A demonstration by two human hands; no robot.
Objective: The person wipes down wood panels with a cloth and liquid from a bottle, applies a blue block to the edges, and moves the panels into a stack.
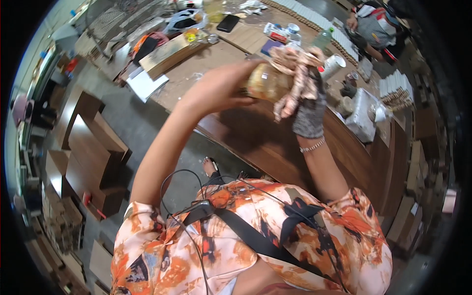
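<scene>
My left hand [221,88] is raised over the workbench and grips a small round jar [268,81] with amber-brown contents. My right hand [309,110], in a grey knitted glove, holds a crumpled pink-beige rag [295,73] pressed against the right side and top of the jar. Both arms come up from the lower edge, above a dark brown stained wood panel [255,132] lying on the bench below them.
The bench [206,64] carries wood blocks [167,51], a phone [228,23], bottles, a white paper cup [334,64] and rows of small wooden pieces [396,91]. Another person [373,27] sits at the far right. Brown panels [88,147] lie stacked on the floor to the left.
</scene>
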